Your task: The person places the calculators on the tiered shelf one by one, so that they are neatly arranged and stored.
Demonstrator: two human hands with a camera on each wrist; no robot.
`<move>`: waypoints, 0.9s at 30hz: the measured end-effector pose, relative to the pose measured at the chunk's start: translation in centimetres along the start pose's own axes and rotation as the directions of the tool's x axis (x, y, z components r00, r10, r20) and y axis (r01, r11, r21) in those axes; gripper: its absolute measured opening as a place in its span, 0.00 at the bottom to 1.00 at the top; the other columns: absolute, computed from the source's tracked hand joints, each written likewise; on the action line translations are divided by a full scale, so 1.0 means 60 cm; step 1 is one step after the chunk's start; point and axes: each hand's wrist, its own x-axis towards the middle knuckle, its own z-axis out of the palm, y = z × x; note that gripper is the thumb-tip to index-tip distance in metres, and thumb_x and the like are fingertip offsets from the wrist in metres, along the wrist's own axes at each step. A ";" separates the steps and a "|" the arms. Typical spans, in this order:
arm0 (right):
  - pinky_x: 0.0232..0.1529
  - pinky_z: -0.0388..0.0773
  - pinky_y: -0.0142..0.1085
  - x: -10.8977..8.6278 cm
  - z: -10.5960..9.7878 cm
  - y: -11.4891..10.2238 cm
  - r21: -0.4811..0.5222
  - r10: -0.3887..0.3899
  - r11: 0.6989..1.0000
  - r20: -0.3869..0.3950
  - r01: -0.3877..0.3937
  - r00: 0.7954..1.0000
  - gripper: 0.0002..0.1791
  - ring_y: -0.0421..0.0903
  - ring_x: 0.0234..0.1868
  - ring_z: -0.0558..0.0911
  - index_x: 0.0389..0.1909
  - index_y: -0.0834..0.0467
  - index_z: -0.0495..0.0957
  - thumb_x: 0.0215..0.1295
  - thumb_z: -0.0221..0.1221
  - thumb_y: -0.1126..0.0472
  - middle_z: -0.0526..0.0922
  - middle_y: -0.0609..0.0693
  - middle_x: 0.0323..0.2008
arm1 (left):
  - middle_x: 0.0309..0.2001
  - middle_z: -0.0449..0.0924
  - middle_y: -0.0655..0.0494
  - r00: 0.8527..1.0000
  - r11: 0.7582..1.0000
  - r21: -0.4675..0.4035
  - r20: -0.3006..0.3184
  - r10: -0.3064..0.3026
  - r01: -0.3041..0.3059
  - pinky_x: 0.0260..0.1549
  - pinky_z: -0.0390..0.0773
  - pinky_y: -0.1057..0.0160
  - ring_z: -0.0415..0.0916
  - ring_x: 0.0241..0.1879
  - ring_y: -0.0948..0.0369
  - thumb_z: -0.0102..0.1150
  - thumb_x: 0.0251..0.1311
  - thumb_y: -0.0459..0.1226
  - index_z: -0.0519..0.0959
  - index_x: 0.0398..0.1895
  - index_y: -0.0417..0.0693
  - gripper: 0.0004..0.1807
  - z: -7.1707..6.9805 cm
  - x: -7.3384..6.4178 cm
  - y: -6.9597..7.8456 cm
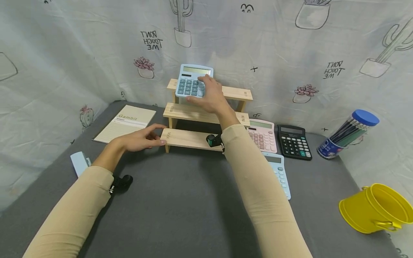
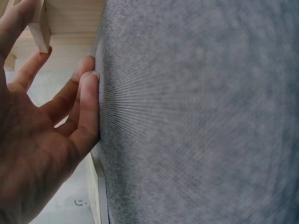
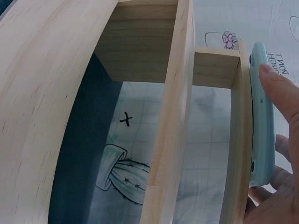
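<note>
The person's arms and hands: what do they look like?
The sleeves are plain beige and long, ending near each wrist, where a small black device shows. The left hand and right hand are bare, without gloves.

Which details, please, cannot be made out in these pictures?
Keys of the held rectangular light blue plastic calculator: right wrist view, seen edge-on.
Right end of the bottom long pale wooden board: head view, hidden by beige right sleeve.
Lower left of the tabletop blue calculator: head view, same sleeve.
</note>
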 end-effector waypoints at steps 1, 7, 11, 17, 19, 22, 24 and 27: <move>0.78 0.53 0.50 0.000 -0.001 0.000 0.000 0.004 1.000 0.000 -0.004 1.000 0.50 0.57 0.81 0.50 0.79 0.52 0.58 0.63 0.69 0.38 0.48 0.52 0.83 | 0.59 0.73 0.42 1.000 1.000 0.001 -0.001 0.003 -0.003 0.47 0.75 0.54 0.75 0.50 0.51 0.58 0.72 0.56 0.52 0.80 0.59 0.41 0.000 0.001 0.001; 0.77 0.54 0.50 0.000 0.001 -0.003 -0.005 0.006 1.000 0.004 -0.006 1.000 0.50 0.58 0.80 0.52 0.79 0.52 0.58 0.63 0.68 0.38 0.49 0.52 0.82 | 0.58 0.73 0.42 1.000 1.000 -0.001 0.004 -0.001 0.001 0.47 0.75 0.55 0.75 0.50 0.51 0.58 0.72 0.55 0.51 0.80 0.59 0.40 -0.001 0.000 0.000; 0.77 0.55 0.51 -0.002 0.000 -0.003 -0.015 0.009 1.000 -0.007 -0.009 1.000 0.51 0.60 0.80 0.51 0.80 0.51 0.57 0.63 0.68 0.37 0.46 0.53 0.83 | 0.60 0.73 0.41 1.000 1.000 -0.002 0.007 0.000 0.000 0.47 0.75 0.56 0.75 0.50 0.52 0.57 0.72 0.56 0.51 0.80 0.59 0.41 -0.001 0.002 0.002; 0.77 0.55 0.52 -0.014 -0.010 0.006 -0.006 -0.022 1.000 -0.015 0.022 1.000 0.52 0.60 0.81 0.49 0.81 0.50 0.53 0.63 0.67 0.37 0.44 0.53 0.83 | 0.60 0.73 0.40 1.000 1.000 0.009 0.001 0.000 0.000 0.47 0.75 0.53 0.75 0.49 0.50 0.58 0.72 0.57 0.51 0.80 0.60 0.41 -0.002 0.004 0.007; 0.77 0.55 0.52 -0.020 -0.014 0.009 -0.012 -0.037 0.999 -0.008 0.037 0.999 0.52 0.59 0.81 0.48 0.82 0.50 0.52 0.64 0.66 0.36 0.45 0.53 0.83 | 0.61 0.72 0.40 1.000 1.000 0.008 -0.003 0.001 -0.001 0.49 0.75 0.51 0.76 0.51 0.50 0.58 0.71 0.57 0.51 0.80 0.60 0.42 -0.003 0.003 0.007; 0.77 0.54 0.53 -0.033 -0.021 0.013 -0.030 -0.062 0.998 0.005 0.062 0.998 0.52 0.58 0.81 0.48 0.82 0.50 0.52 0.65 0.65 0.36 0.46 0.53 0.82 | 0.62 0.71 0.39 1.000 1.000 0.000 -0.003 0.005 -0.005 0.52 0.76 0.50 0.76 0.54 0.49 0.58 0.72 0.56 0.51 0.81 0.60 0.42 -0.003 0.002 0.006; 0.76 0.54 0.52 -0.043 -0.024 0.017 -0.043 -0.089 0.995 0.009 0.089 0.996 0.52 0.57 0.80 0.50 0.82 0.51 0.52 0.65 0.65 0.36 0.48 0.54 0.81 | 0.62 0.71 0.39 1.000 1.000 -0.004 0.000 0.008 -0.008 0.52 0.76 0.50 0.76 0.54 0.49 0.58 0.72 0.56 0.51 0.81 0.60 0.41 -0.002 0.002 0.004; 0.76 0.53 0.52 -0.059 -0.030 0.026 -0.062 -0.126 0.990 0.010 0.126 0.992 0.51 0.56 0.79 0.51 0.81 0.52 0.53 0.65 0.65 0.36 0.49 0.55 0.81 | 0.62 0.72 0.39 1.000 1.000 -0.002 0.003 0.006 -0.006 0.51 0.76 0.50 0.76 0.54 0.49 0.58 0.72 0.56 0.50 0.81 0.60 0.41 -0.001 0.002 0.003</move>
